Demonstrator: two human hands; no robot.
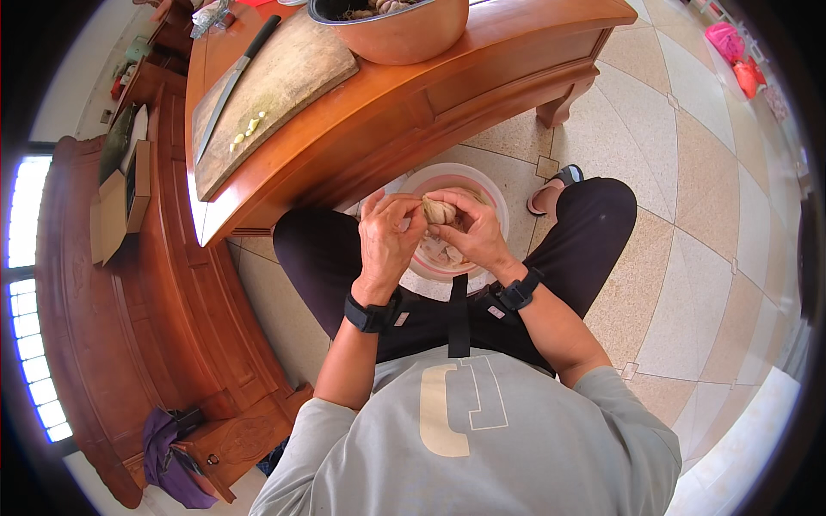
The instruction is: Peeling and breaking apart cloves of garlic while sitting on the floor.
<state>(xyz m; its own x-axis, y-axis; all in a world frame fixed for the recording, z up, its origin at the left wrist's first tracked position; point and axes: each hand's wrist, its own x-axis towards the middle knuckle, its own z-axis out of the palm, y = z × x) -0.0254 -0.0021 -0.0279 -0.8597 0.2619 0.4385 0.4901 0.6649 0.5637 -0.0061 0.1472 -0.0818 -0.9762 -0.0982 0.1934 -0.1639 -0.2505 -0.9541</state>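
Note:
A garlic bulb (439,211) with papery skin is held between both hands above a plastic basin (498,222). My right hand (474,229) cups the bulb from the right, thumb below and fingers over the top. With thumb and forefinger, my left hand (390,232) pinches the bulb's left end. Loose skins (442,251) lie in the pale, pink-banded basin between my knees. Several peeled garlic cloves (248,132) rest on a wooden cutting board (290,71). Beside them lies a kitchen knife (235,90) with a black handle.
A large pot (403,32) holding garlic bulbs stands on the wooden table (387,97) in front of me. To the left is a carved wooden bench (174,258) with an open cardboard box (122,200) on it. A purple cloth (171,458) hangs at its near end.

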